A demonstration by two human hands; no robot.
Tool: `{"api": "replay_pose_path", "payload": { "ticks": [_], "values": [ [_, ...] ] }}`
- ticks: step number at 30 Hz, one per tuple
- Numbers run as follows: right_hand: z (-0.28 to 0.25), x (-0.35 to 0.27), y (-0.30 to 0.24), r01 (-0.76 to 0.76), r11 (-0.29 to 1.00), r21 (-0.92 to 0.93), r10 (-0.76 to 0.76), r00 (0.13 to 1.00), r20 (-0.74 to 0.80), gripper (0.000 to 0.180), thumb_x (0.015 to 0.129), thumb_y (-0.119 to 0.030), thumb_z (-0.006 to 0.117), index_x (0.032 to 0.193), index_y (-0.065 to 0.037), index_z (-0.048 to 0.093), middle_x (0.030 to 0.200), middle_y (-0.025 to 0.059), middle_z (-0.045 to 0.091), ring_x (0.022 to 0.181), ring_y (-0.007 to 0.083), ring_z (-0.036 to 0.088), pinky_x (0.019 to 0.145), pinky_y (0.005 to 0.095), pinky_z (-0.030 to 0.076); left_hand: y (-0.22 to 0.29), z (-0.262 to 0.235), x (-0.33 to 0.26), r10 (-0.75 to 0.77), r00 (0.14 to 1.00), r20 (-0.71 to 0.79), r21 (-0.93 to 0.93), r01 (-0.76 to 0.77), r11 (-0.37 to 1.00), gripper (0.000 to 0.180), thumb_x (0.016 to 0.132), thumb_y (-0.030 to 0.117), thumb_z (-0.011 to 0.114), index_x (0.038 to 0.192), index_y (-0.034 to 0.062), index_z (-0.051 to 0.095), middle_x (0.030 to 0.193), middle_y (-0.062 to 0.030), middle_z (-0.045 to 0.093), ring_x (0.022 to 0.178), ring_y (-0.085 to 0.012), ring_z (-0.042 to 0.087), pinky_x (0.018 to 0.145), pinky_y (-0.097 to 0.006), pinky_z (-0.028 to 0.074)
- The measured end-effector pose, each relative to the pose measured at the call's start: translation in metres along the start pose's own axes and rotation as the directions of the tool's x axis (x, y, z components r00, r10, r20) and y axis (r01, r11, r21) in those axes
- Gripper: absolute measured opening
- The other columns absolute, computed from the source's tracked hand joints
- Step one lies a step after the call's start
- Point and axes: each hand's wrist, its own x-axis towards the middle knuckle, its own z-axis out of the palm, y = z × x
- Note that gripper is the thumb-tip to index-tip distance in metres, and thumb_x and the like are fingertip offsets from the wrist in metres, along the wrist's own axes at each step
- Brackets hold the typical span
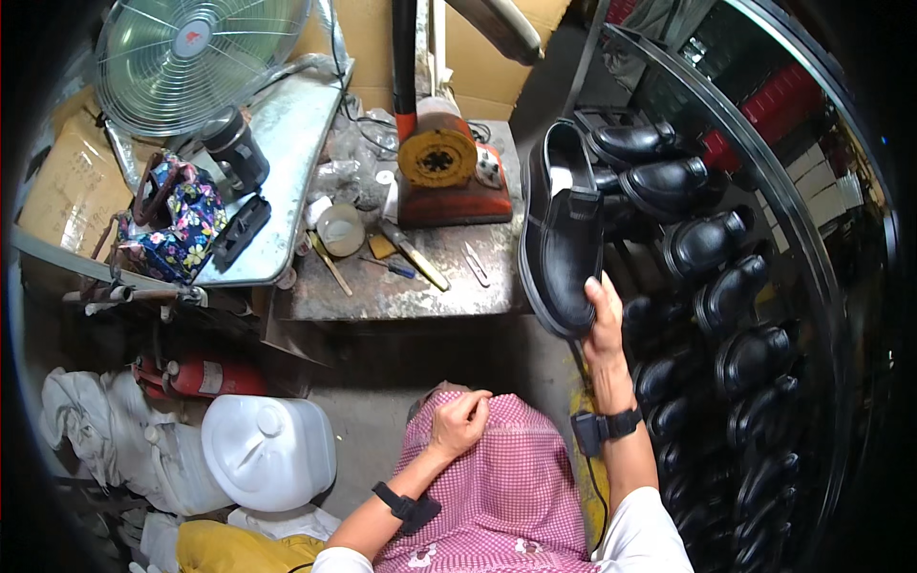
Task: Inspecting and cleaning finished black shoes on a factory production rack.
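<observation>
Workroom floor: well left of the left hand lie white sacks (91,420), a red fire extinguisher (205,377) and a translucent white jug (270,454).
Metal tabletop (296,162): pale and scuffed, ahead and left of the left hand, with a flowered bag (177,220) by its near left side, a dark flask (234,148) on it and a round fan (196,67) beyond.
Desk (382,298): worn and stained, ahead of both hands, carrying a glass jar (340,229), a long-handled tool (415,255), small snips (475,265) and an orange-red machine (454,201) with a yellow disc.
Left hand (460,422): fingers curled in, lying on a pink checked apron (521,477); whether it pinches the cloth, I cannot tell.
Right hand (602,320): gripping the toe of a black shoe (559,253), thumb on top; the shoe points its heel away from the person, just beyond the hand, by the desk's right end.
Shoe rack (669,72): right of the right hand, filled with rows of black shoes (755,358).
Hard to see: the fan is cut off above; clear plastic (349,177) behind the jar is a jumble; the right fingers are hidden by the shoe, whose white patch inside is unclear; the lower rows blur into darkness.
</observation>
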Motion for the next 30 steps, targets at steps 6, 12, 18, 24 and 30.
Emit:
{"api": "replay_pose_path", "payload": {
  "ticks": [6,12,18,24,30],
  "values": [
    [0.033,0.1,0.003,-0.155,0.93,0.333,0.204,0.972,-0.118,0.029,0.084,-0.031,0.057,0.099,-0.006,0.059,0.09,0.0067,0.066,0.076,0.016,0.064,0.065,0.0309,0.052,-0.002,-0.015,0.003,0.018,1.0,0.005,0.041,-0.018,0.999,0.009,0.076,0.006,0.058,0.083,0.0011,0.063,0.068,-0.0112,0.062,0.051,-0.02,0.058,0.045,-0.029,0.045],
    [0.048,0.168,0.006,-0.163,0.929,0.331,0.241,0.948,-0.21,0.025,0.079,-0.036,0.063,0.084,-0.012,0.061,0.072,0.0011,0.064,0.055,0.0136,0.058,0.043,0.0253,0.044,-0.009,-0.016,0.004,-0.002,1.0,-0.016,0.003,0.002,1.0,0.009,0.076,0.005,0.058,0.082,0.0013,0.063,0.067,-0.0107,0.061,0.049,-0.0194,0.057,0.045,-0.028,0.044],
    [0.057,0.208,0.005,-0.159,0.897,0.411,0.26,0.944,-0.203,0.03,0.079,-0.039,0.062,0.081,-0.009,0.06,0.067,0.0048,0.062,0.052,0.0187,0.056,0.044,0.0259,0.042,-0.011,-0.017,0.008,-0.018,1.0,-0.012,-0.013,0.018,1.0,0.009,0.075,0.005,0.058,0.081,0.0014,0.063,0.065,-0.01,0.061,0.048,-0.0188,0.056,0.045,-0.028,0.044],
    [0.063,0.226,-0.001,-0.176,0.905,0.386,0.26,0.949,-0.177,0.032,0.075,-0.041,0.066,0.081,-0.011,0.059,0.068,0.0037,0.062,0.055,0.0178,0.057,0.046,0.0265,0.043,-0.012,-0.016,0.012,-0.019,1.0,-0.02,-0.022,0.018,1.0,0.009,0.076,0.007,0.058,0.081,0.0018,0.063,0.064,-0.0104,0.06,0.047,-0.0195,0.056,0.044,-0.028,0.043],
    [0.066,0.23,-0.006,-0.198,0.894,0.403,0.288,0.941,-0.178,0.029,0.078,-0.039,0.063,0.08,-0.01,0.059,0.067,0.0048,0.061,0.053,0.0203,0.057,0.045,0.0278,0.043,-0.013,-0.013,0.008,-0.018,1.0,-0.02,-0.009,0.018,1.0,0.008,0.076,0.008,0.058,0.081,0.003,0.063,0.063,-0.0089,0.06,0.047,-0.0181,0.055,0.043,-0.027,0.043]
  ]
}}
